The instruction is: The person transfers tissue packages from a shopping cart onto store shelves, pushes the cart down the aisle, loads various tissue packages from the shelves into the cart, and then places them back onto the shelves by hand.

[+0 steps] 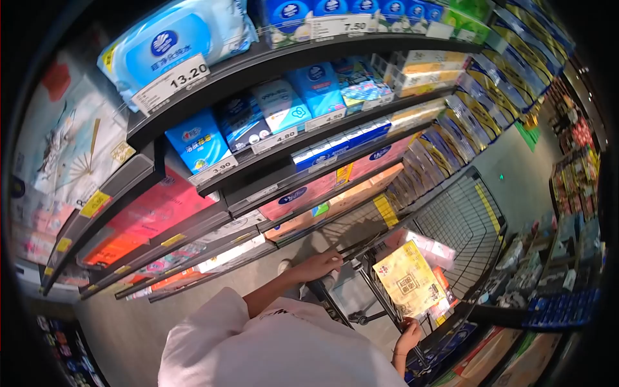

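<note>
- At the bottom of the view, the wearer's white shirt, with dark lettering across the chest; a pale shoe shows on the floor past the left forearm.
- Left hand: out at the left end of the shopping cart's near side, fingers bent. Cannot tell whether they close round the frame or only rest on it.
- Right hand: at the cart's near rail, fingers curled, just beside the lower corner of a yellow package. Its hold is partly hidden; cannot tell whether it grips rail or package.
- Yellow package lies tilted in the near part of the cart, dark print on its face. It overlaps a pink package; a red-orange package shows at its right edge.
- Wire basket beyond these packages, bare mesh showing, yellow strip on its far side.
- Left, tiered shelves of packaged goods. Large blue pack on top, tag 13.20; smaller blue packs below, tags 3.90, 4.80, 4.50.
- Right, another display of mixed goods, details blurred.
- Farther along, stacked blue-and-yellow packs continue the left side; past the cart, grey floor with a green patch.
</note>
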`<action>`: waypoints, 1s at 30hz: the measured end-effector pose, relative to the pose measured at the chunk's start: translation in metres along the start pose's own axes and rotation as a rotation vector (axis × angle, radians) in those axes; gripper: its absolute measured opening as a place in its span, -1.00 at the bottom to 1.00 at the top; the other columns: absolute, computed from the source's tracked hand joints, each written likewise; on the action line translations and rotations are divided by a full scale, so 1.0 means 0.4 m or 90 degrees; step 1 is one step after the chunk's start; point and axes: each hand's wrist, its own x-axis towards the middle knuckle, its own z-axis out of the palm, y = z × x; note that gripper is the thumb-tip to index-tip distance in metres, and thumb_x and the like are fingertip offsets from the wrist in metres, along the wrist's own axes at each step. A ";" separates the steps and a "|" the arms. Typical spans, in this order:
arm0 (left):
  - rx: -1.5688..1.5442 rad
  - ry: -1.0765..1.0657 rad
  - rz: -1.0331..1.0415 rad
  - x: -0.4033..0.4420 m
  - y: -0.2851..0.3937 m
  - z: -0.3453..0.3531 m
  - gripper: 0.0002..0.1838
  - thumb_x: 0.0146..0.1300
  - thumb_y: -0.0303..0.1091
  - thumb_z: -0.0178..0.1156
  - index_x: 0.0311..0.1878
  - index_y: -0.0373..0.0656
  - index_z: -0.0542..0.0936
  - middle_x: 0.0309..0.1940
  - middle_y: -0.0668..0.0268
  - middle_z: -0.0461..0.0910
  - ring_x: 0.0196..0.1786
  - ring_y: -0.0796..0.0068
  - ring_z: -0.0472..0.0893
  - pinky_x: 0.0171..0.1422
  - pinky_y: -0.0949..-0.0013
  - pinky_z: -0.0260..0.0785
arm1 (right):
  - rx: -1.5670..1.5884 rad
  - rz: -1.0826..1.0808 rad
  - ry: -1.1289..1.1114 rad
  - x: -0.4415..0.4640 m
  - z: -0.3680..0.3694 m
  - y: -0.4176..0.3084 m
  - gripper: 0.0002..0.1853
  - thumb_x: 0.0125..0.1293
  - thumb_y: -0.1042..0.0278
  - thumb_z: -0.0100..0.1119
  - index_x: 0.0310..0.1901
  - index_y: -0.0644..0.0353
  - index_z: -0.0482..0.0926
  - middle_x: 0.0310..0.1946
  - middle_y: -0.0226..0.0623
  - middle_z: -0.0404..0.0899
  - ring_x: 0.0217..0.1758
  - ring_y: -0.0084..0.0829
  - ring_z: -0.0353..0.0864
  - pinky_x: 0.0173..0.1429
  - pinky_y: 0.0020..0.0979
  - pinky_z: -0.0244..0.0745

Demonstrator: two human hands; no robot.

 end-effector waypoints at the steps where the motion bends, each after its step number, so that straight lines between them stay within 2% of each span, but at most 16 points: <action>1: -0.008 0.010 0.001 -0.017 0.011 0.003 -0.51 0.14 -0.03 -0.20 -0.04 -0.26 0.22 -0.27 0.12 0.45 -0.19 0.37 0.42 -0.13 0.40 0.22 | -0.012 -0.002 0.008 0.007 -0.004 0.011 -0.69 0.06 0.32 -0.30 -0.48 0.27 0.49 -0.61 -0.22 0.48 -0.53 -0.39 0.47 -0.40 -0.46 0.31; 3: 0.179 -0.003 0.045 -0.056 0.048 0.008 -0.46 0.13 -0.02 -0.18 0.05 -0.24 0.15 -0.23 0.04 0.41 -0.14 0.20 0.41 -0.07 0.33 0.19 | -0.013 -0.015 -0.015 0.025 -0.013 0.016 -0.70 0.06 0.32 -0.29 -0.48 0.29 0.48 -0.57 -0.22 0.48 -0.52 -0.43 0.45 -0.40 -0.48 0.31; 5: 0.191 -0.019 0.007 -0.061 0.048 0.009 -0.43 0.12 -0.03 -0.16 0.08 -0.25 0.10 -0.20 -0.02 0.38 -0.13 0.08 0.38 -0.06 0.28 0.17 | 0.040 0.021 -0.047 0.036 -0.021 0.008 -0.69 0.06 0.32 -0.29 -0.48 0.31 0.48 -0.57 -0.26 0.47 -0.51 -0.47 0.43 -0.38 -0.52 0.31; 9: 0.124 -0.027 0.050 -0.035 0.028 0.019 -0.48 0.09 -0.09 -0.13 0.02 -0.27 0.15 -0.27 -0.04 0.39 -0.21 0.11 0.43 -0.16 0.24 0.23 | 0.129 0.052 -0.150 0.094 -0.045 0.018 -0.80 0.05 0.42 -0.15 -0.44 0.36 0.46 -0.57 -0.34 0.46 -0.47 -0.54 0.40 -0.33 -0.58 0.28; 11: 0.247 -0.035 0.089 -0.030 0.044 0.011 -0.52 0.09 -0.10 -0.11 -0.01 -0.23 0.18 -0.32 0.01 0.40 -0.27 0.13 0.44 -0.21 0.25 0.25 | 0.101 -0.037 -0.103 0.139 -0.040 -0.032 -0.82 0.08 0.45 -0.13 -0.46 0.37 0.44 -0.58 -0.34 0.44 -0.48 -0.57 0.36 -0.34 -0.57 0.27; 12: 0.294 0.000 0.175 -0.013 0.014 0.008 -0.56 0.09 -0.14 -0.09 -0.03 -0.21 0.23 -0.35 0.07 0.42 -0.29 0.16 0.44 -0.21 0.29 0.26 | 0.101 -0.088 -0.121 0.166 -0.034 -0.096 -0.82 0.10 0.43 -0.14 -0.45 0.36 0.45 -0.57 -0.34 0.44 -0.49 -0.59 0.34 -0.35 -0.59 0.25; 13: 0.293 -0.007 0.181 -0.024 0.045 -0.012 -0.56 0.09 -0.14 -0.09 -0.03 -0.21 0.23 -0.35 0.07 0.42 -0.29 0.16 0.44 -0.21 0.29 0.26 | 0.093 -0.096 -0.125 0.177 -0.023 -0.206 -0.81 0.11 0.41 -0.12 -0.44 0.37 0.44 -0.58 -0.35 0.43 -0.49 -0.61 0.33 -0.37 -0.60 0.23; 15: 0.235 -0.068 0.260 -0.043 0.157 -0.097 -0.64 0.12 -0.25 -0.07 -0.03 -0.20 0.27 -0.22 0.17 0.36 -0.18 0.40 0.41 -0.13 0.44 0.24 | 0.107 -0.234 -0.156 0.228 0.017 -0.371 -0.80 0.13 0.38 -0.10 -0.41 0.35 0.45 -0.58 -0.38 0.41 -0.49 -0.62 0.32 -0.40 -0.61 0.21; 17: 0.121 -0.002 0.302 -0.019 0.196 -0.165 -0.69 0.11 -0.34 -0.07 -0.05 -0.21 0.30 -0.16 0.21 0.34 -0.09 0.48 0.36 -0.06 0.47 0.21 | 0.181 -0.358 -0.218 0.257 0.087 -0.551 -0.84 0.14 0.45 -0.11 -0.34 0.35 0.44 -0.43 -0.35 0.41 -0.38 -0.59 0.37 -0.27 -0.61 0.26; 18: 0.063 0.061 0.340 -0.012 0.229 -0.203 -0.69 0.11 -0.38 -0.07 -0.05 -0.21 0.30 -0.13 0.22 0.33 -0.06 0.48 0.33 -0.02 0.48 0.19 | 0.258 -0.344 -0.322 0.273 0.122 -0.632 -0.84 0.13 0.48 -0.11 -0.28 0.34 0.42 -0.34 -0.34 0.41 -0.30 -0.57 0.38 -0.19 -0.60 0.27; 21: -0.030 0.340 0.451 0.006 0.344 -0.315 -0.66 0.08 -0.40 -0.05 -0.04 -0.23 0.28 -0.13 0.18 0.35 -0.11 0.44 0.36 -0.06 0.49 0.20 | 0.281 -0.557 -0.332 0.297 0.254 -0.869 -0.81 0.12 0.43 -0.05 -0.23 0.31 0.40 -0.34 -0.36 0.44 -0.27 -0.61 0.39 -0.17 -0.61 0.27; 23: 0.057 0.543 0.479 0.021 0.399 -0.388 -0.60 0.06 -0.36 -0.05 0.01 -0.23 0.26 -0.03 0.14 0.27 0.05 0.40 0.26 0.09 0.43 0.07 | 0.232 -0.660 -0.255 0.321 0.334 -0.999 -0.77 0.08 0.38 -0.02 -0.24 0.32 0.40 -0.32 -0.26 0.47 -0.26 -0.50 0.45 -0.15 -0.53 0.29; 25: 0.239 0.729 0.392 0.049 0.434 -0.447 -0.53 0.05 -0.28 -0.05 0.04 -0.27 0.22 -0.02 0.03 0.26 0.05 0.31 0.26 0.10 0.40 0.05 | 0.261 -0.726 -0.141 0.390 0.451 -1.073 -0.69 0.01 0.30 0.01 -0.26 0.35 0.41 -0.33 -0.11 0.47 -0.23 -0.32 0.46 -0.15 -0.44 0.30; 27: 0.243 0.723 0.459 0.089 0.450 -0.493 -0.49 0.02 -0.25 -0.03 0.03 -0.33 0.22 -0.03 -0.05 0.26 0.04 0.24 0.27 0.10 0.42 0.04 | 0.121 -0.666 -0.182 0.407 0.494 -1.132 -0.61 -0.09 0.22 0.04 -0.31 0.41 0.42 -0.38 0.05 0.45 -0.23 -0.15 0.45 -0.15 -0.35 0.31; 29: 0.126 0.494 0.291 0.085 0.493 -0.492 -0.48 0.00 -0.24 0.00 -0.01 -0.39 0.24 -0.06 -0.03 0.30 0.01 0.25 0.30 0.09 0.46 0.05 | 0.158 -0.586 -0.345 0.432 0.572 -1.138 -0.59 -0.14 0.17 0.05 -0.38 0.44 0.43 -0.45 0.12 0.44 -0.27 -0.07 0.45 -0.18 -0.32 0.33; 30: 0.126 0.459 0.309 0.094 0.488 -0.496 -0.50 0.00 -0.25 0.00 -0.04 -0.42 0.26 -0.11 0.01 0.34 -0.02 0.32 0.31 0.07 0.46 0.06 | 0.115 -0.633 -0.234 0.394 0.565 -1.137 -0.61 -0.17 0.19 0.07 -0.44 0.44 0.44 -0.52 0.09 0.45 -0.33 -0.05 0.46 -0.20 -0.29 0.34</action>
